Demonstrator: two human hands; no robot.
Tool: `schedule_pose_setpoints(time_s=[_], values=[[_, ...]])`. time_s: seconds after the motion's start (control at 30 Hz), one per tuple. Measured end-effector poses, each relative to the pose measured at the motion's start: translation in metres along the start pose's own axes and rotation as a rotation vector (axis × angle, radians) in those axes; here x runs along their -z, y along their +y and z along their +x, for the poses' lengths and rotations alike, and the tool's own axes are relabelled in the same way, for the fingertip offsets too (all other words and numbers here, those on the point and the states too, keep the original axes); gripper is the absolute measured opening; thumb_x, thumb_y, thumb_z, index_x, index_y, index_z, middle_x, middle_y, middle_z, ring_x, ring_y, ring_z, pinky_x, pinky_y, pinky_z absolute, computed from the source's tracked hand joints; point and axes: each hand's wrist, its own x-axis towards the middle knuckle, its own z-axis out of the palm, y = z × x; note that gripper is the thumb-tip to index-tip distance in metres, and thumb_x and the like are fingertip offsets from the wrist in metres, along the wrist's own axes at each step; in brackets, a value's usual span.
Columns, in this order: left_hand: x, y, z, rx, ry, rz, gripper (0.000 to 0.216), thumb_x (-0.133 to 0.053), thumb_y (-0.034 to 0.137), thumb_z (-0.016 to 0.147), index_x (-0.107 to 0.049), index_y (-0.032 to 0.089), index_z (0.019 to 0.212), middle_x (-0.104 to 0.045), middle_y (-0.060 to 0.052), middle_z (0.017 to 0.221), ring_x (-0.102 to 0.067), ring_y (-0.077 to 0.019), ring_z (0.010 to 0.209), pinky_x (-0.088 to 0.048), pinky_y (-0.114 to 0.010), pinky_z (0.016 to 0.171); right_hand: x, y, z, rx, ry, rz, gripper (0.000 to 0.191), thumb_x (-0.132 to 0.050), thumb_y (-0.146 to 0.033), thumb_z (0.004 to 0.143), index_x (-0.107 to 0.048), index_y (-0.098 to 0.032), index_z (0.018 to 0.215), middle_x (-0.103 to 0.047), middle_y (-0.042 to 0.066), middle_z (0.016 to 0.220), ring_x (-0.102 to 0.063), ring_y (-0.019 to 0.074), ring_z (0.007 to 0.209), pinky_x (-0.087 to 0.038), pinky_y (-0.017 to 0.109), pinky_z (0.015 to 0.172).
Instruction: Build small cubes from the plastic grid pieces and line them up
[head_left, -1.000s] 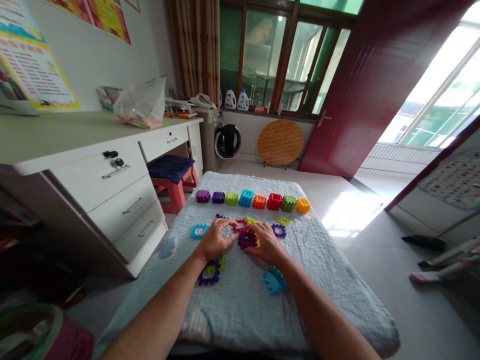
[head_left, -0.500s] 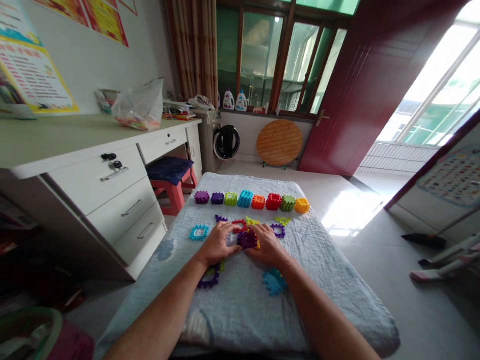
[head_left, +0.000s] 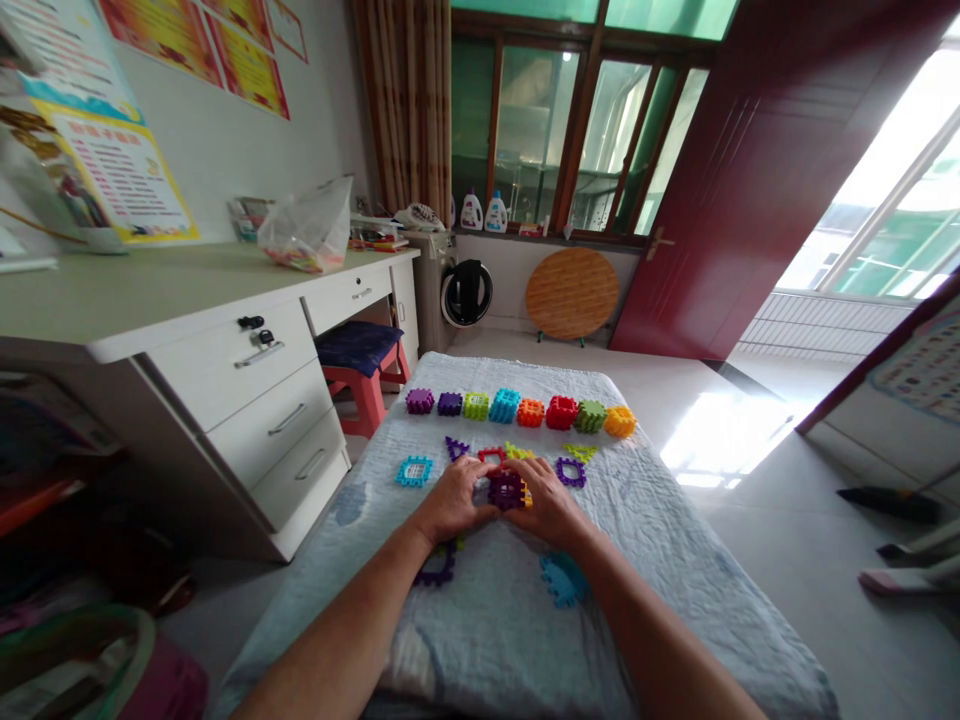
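Observation:
My left hand (head_left: 457, 498) and my right hand (head_left: 551, 505) grip a dark purple interlocking block (head_left: 506, 491) from both sides. A yellow-orange piece shows at its right side, partly hidden by my right fingers. Just beyond lies a red frame piece (head_left: 491, 456), with a yellow-green piece (head_left: 517, 452) beside it. To the left are a blue square piece (head_left: 414, 471) and a purple triangle (head_left: 455, 448). A purple frame (head_left: 571, 472) and a lime triangle (head_left: 581, 452) lie to the right. Closer to me are a dark purple frame (head_left: 436, 568) and blue pieces (head_left: 562, 580), partly covered by my forearms.
Across the cloth-covered table (head_left: 675, 600) runs a row of assembled cubes, from a purple cube (head_left: 420, 401) to a yellow cube (head_left: 620, 421). A white desk (head_left: 187, 290) and a pink stool (head_left: 365, 395) stand on the left. The red door (head_left: 720, 200) is at the right.
The whole view has shifted, so things appear a little further right and lower. Both hands stay on the purple block, with small changes in finger position.

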Motion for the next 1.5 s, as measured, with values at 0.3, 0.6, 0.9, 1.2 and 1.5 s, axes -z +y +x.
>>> schedule_pose_setpoints(time_s=[0.3,0.6,0.9,1.2,1.5], values=[[0.000,0.000,0.001,-0.075,0.022,0.095,0.052,-0.071,0.036,0.067,-0.059,0.018,0.115,-0.063,-0.008,0.109,-0.054,-0.0254,0.105,-0.042,-0.040,0.096,-0.004,0.006,-0.002,-0.001,-0.004,-0.001,0.058,-0.066,-0.016,0.068,-0.049,-0.017,0.123,-0.059,0.011,0.115,-0.049,0.0263,0.105,-0.039,0.040,0.093],[-0.003,0.014,0.009,-0.071,-0.076,0.281,0.055,-0.070,0.039,0.067,-0.057,0.016,0.114,-0.063,-0.011,0.109,-0.054,-0.0285,0.103,-0.040,-0.042,0.093,-0.005,0.005,-0.002,0.044,0.029,0.029,0.062,-0.064,-0.014,0.066,-0.045,-0.020,0.125,-0.059,0.009,0.113,-0.051,0.0246,0.103,-0.041,0.039,0.091],[0.055,-0.005,0.014,0.045,0.025,0.317,0.051,-0.070,0.025,0.063,-0.060,0.019,0.113,-0.065,-0.007,0.110,-0.056,-0.0257,0.103,-0.042,-0.037,0.094,0.013,0.021,-0.009,-0.093,0.290,0.076,0.059,-0.059,-0.021,0.076,-0.039,-0.021,0.132,-0.056,0.009,0.110,-0.054,0.0211,0.096,-0.047,0.038,0.086],[0.138,-0.113,0.035,0.279,0.169,0.148,0.059,-0.068,0.036,0.060,-0.059,0.014,0.113,-0.065,-0.008,0.113,-0.060,-0.0252,0.104,-0.043,-0.037,0.097,0.020,0.045,-0.013,-0.241,0.386,0.088,0.043,-0.053,-0.021,0.078,-0.047,-0.019,0.121,-0.059,0.005,0.098,-0.056,0.0142,0.075,-0.050,0.030,0.069],[0.154,-0.163,0.071,0.352,0.068,0.095,0.054,-0.066,0.029,0.053,-0.060,0.016,0.106,-0.068,-0.004,0.097,-0.064,-0.0229,0.090,-0.048,-0.032,0.086,0.020,0.042,-0.013,-0.248,0.354,0.058,0.041,-0.050,-0.018,0.079,-0.047,-0.020,0.120,-0.059,0.004,0.097,-0.055,0.0123,0.072,-0.050,0.026,0.067]])
